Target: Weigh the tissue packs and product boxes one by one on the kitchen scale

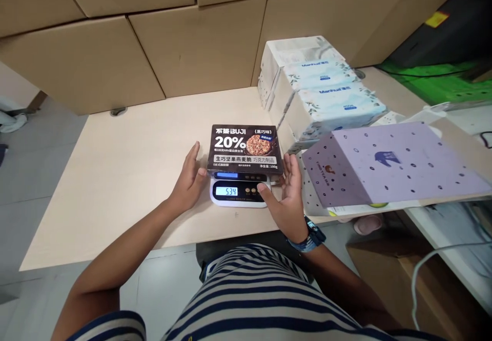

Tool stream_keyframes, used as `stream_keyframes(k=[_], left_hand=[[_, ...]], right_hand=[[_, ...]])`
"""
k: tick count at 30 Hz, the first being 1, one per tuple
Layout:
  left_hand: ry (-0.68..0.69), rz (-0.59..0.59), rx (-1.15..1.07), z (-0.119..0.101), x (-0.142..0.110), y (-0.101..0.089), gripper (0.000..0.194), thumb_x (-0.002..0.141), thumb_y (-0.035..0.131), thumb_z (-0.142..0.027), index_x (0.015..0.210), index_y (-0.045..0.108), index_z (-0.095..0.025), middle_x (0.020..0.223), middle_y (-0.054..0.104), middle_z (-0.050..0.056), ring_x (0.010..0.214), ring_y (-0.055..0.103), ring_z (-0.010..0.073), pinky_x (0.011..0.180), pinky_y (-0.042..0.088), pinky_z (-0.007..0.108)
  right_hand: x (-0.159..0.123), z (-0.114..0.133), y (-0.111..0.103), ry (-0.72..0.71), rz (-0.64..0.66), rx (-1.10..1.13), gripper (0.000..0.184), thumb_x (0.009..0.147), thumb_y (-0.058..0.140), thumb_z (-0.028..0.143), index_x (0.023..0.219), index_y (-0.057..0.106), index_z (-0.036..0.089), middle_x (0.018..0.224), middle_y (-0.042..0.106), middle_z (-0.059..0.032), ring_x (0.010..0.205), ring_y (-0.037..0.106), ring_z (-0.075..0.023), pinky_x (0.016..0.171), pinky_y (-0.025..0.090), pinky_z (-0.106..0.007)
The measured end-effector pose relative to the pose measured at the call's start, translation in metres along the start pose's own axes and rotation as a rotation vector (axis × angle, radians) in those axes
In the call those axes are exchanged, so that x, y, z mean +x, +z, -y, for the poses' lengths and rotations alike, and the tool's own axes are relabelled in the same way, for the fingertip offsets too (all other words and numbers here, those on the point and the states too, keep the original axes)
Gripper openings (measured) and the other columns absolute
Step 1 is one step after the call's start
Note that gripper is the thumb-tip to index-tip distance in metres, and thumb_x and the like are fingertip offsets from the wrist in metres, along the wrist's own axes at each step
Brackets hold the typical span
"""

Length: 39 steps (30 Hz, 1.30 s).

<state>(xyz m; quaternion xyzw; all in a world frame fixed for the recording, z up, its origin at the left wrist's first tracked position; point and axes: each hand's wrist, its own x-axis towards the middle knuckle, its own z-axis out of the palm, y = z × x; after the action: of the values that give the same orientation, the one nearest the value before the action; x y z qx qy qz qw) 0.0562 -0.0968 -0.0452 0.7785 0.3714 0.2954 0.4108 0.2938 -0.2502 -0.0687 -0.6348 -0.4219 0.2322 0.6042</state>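
Wearing a striped shirt point(246, 300), nearest the cam, and facing the table point(123, 177) at its front edge, prob. for equal reach w/ both arms. Can see a dark choc. snack box point(230, 148) lying flat, printed face up, atop a small digital scale point(238, 202), presumably so as to bear fully on the platform. Set toward the back, too, leaving the display point(226, 191) and buttons point(250, 190) uncovered up front, easy to read from above. Lit w/ digits 5-3-4, mirrored dimly in the box's glossy front side.

Holding nothing in the L hand point(188, 184): poised just beside the box's L end, fingers spread wide from the thumb, maybe to guard that side w/out adding load. Flanking the R end w/ the R hand point(290, 205), likewise wide betw. thumb and fingers, w/ thumb over the R end of the button panel. Can't tell re: actual contact there, btw, w/ fingers partly hidden. Wearing a watch point(315, 232) on that wrist.

Note tissue packs point(334, 92) stacked R-rear and a purple box point(418, 177) nearer the body, both apart from the scale, prob. for elbow room. Note also cardboard boxes point(203, 48) piled along the rear, likely squared up for stability.
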Motion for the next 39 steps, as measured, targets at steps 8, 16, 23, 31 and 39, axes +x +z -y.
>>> stream_keyframes(k=[8, 16, 23, 31, 39], left_hand=[[-0.028, -0.008, -0.016, 0.0, 0.0, 0.001, 0.082, 0.105, 0.038, -0.086, 0.177, 0.026, -0.049, 0.192, 0.023, 0.0, 0.179, 0.021, 0.0367, 0.149, 0.021, 0.061], [-0.044, -0.045, -0.071, -0.003, 0.001, 0.004, 0.087, 0.103, 0.041, -0.088, 0.176, 0.033, -0.041, 0.19, 0.027, 0.007, 0.179, 0.022, 0.0378, 0.148, 0.023, 0.062], [-0.197, 0.091, -0.225, -0.017, 0.001, 0.004, 0.121, 0.097, 0.037, -0.098, 0.181, -0.012, -0.027, 0.176, 0.054, 0.019, 0.169, 0.045, 0.042, 0.144, 0.023, 0.071], [-0.315, 0.075, -0.373, -0.024, 0.004, -0.005, 0.127, 0.098, 0.04, -0.096, 0.181, -0.007, -0.013, 0.153, 0.073, 0.025, 0.153, 0.065, 0.046, 0.136, 0.042, 0.072], [-0.418, 0.053, -0.409, -0.024, -0.001, -0.009, 0.105, 0.104, 0.043, -0.087, 0.18, 0.024, -0.015, 0.14, 0.081, 0.022, 0.145, 0.072, 0.0451, 0.133, 0.047, 0.071]], right_hand=[[0.0, 0.001, 0.0, -0.001, -0.029, -0.003, 0.1, 0.098, 0.075, 0.065, 0.178, 0.021, 0.04, 0.189, 0.024, -0.0114, 0.178, 0.025, -0.0334, 0.142, 0.031, -0.067], [-0.001, 0.003, 0.001, -0.037, -0.027, -0.001, 0.092, 0.103, 0.067, 0.066, 0.178, 0.02, 0.04, 0.191, 0.021, -0.0084, 0.178, 0.025, -0.0306, 0.145, 0.03, -0.064], [0.004, 0.0, 0.0, 0.014, -0.009, 0.079, 0.106, 0.1, 0.067, 0.072, 0.179, 0.004, 0.043, 0.192, 0.012, -0.0108, 0.177, 0.028, -0.0328, 0.142, 0.035, -0.066], [0.007, -0.002, 0.0, 0.064, -0.016, 0.031, 0.098, 0.104, 0.052, 0.079, 0.18, 0.004, 0.042, 0.193, 0.011, -0.0074, 0.181, 0.014, -0.0284, 0.145, 0.028, -0.062], [0.007, -0.007, -0.003, 0.025, -0.048, -0.065, 0.086, 0.106, 0.029, 0.084, 0.18, 0.016, 0.042, 0.191, 0.019, -0.0026, 0.18, 0.019, -0.0285, 0.148, 0.022, -0.062]])
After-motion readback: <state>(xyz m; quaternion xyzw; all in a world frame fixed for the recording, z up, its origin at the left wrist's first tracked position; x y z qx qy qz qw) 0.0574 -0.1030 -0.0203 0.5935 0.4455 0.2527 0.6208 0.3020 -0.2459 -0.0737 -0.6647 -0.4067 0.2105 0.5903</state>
